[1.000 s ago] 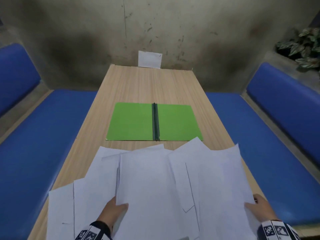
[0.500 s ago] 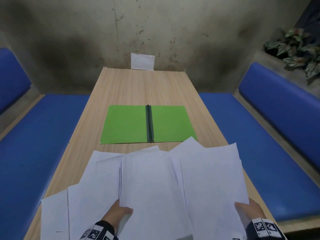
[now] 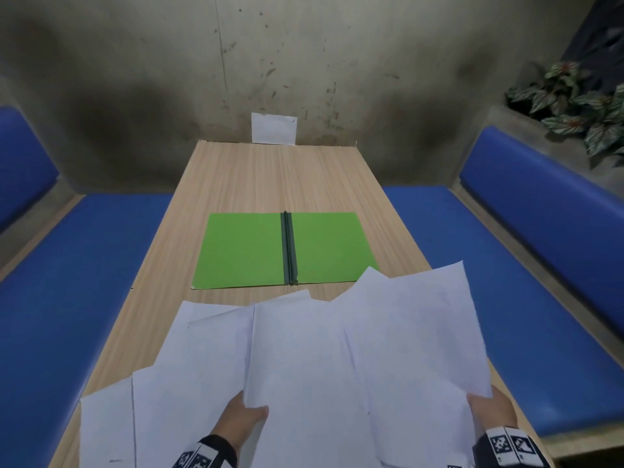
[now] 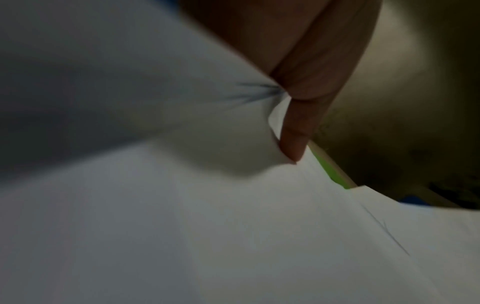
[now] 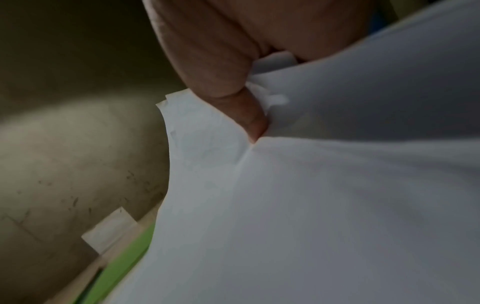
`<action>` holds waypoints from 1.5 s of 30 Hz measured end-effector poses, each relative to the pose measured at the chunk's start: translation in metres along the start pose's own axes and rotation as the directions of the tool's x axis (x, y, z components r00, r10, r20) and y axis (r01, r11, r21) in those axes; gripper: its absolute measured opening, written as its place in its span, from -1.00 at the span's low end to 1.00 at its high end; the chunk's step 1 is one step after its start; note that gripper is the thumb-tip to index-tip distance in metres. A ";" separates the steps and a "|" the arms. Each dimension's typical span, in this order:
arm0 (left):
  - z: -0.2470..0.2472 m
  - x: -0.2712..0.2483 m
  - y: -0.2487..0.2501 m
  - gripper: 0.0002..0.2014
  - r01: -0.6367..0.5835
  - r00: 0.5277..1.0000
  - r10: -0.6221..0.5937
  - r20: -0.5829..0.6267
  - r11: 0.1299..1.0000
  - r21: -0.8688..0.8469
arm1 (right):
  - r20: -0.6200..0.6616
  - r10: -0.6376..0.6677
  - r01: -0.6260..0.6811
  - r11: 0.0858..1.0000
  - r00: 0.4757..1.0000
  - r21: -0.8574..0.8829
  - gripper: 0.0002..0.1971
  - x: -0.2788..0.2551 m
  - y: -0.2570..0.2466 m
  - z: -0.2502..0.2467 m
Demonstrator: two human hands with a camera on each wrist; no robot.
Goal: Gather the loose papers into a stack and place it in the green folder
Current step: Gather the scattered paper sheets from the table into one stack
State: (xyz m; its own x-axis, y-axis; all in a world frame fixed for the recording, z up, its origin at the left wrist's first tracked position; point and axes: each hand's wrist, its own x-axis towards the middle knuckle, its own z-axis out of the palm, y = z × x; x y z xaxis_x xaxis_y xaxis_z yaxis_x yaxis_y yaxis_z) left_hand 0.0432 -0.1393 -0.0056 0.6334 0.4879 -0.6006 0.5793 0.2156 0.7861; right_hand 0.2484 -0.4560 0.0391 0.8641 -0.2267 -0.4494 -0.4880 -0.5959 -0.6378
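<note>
Pinching the fanned papers at their near edges, your left hand and right hand hold them low in frame. Your green folder lies open at centre, spine pointing away, bare table beyond it.

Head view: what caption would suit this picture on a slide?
Both hands, left hand and right hand, grip fanned loose papers before an open green folder on the table.

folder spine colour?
Dark green spine, darker than the bright green folder; head view shows it best.
</note>
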 end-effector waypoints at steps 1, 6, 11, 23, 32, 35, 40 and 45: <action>-0.003 -0.002 0.002 -0.47 -0.028 0.999 0.030 -0.024 0.998 0.048 | -0.023 -0.004 0.005 0.999 1.000 0.031 -0.65 0.006 0.001 -0.005; -0.033 -0.015 0.011 -0.43 -0.123 0.987 0.136 -0.080 0.980 0.154 | -0.108 0.035 -0.024 0.995 0.994 0.102 -0.58 0.017 -0.011 -0.035; -0.055 -0.027 0.019 -0.41 -0.144 0.985 0.155 -0.079 0.981 0.130 | -0.042 0.051 -0.038 0.960 0.998 0.276 -0.57 0.023 -0.011 -0.047; -0.135 -0.071 0.056 -0.69 -0.336 0.877 0.411 -0.249 0.894 0.296 | -0.179 -0.012 0.059 0.964 0.984 0.259 -0.73 -0.004 -0.038 -0.052; -0.168 -0.083 0.083 -0.76 -0.395 0.878 0.409 -0.250 0.913 0.105 | -0.045 -0.090 0.100 0.839 0.995 0.534 -0.63 -0.012 -0.058 -0.068; -0.161 -0.093 0.101 -0.86 -0.488 0.849 0.473 -0.236 0.873 -0.003 | 0.065 -0.082 0.017 0.743 0.995 0.669 -0.89 -0.002 -0.057 -0.068; -0.145 -0.086 0.106 -0.73 -0.379 0.921 0.385 -0.053 0.859 -0.343 | 0.338 -0.142 -0.122 0.749 0.930 0.651 -0.81 -0.008 -0.057 -0.049; -0.102 -0.058 0.077 -0.66 -0.166 0.977 0.207 0.059 0.900 -0.404 | 0.517 -0.055 -0.204 0.879 0.854 0.431 -0.81 -0.014 -0.036 0.003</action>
State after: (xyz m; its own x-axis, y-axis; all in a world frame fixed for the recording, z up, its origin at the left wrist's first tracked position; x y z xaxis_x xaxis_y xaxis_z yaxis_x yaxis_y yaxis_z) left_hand -0.0011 -0.0652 0.1046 0.7689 0.4710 -0.4324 0.2087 0.4543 0.8660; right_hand 0.2536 -0.4296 0.0665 0.7014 0.2374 -0.6721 -0.6583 -0.1460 -0.7385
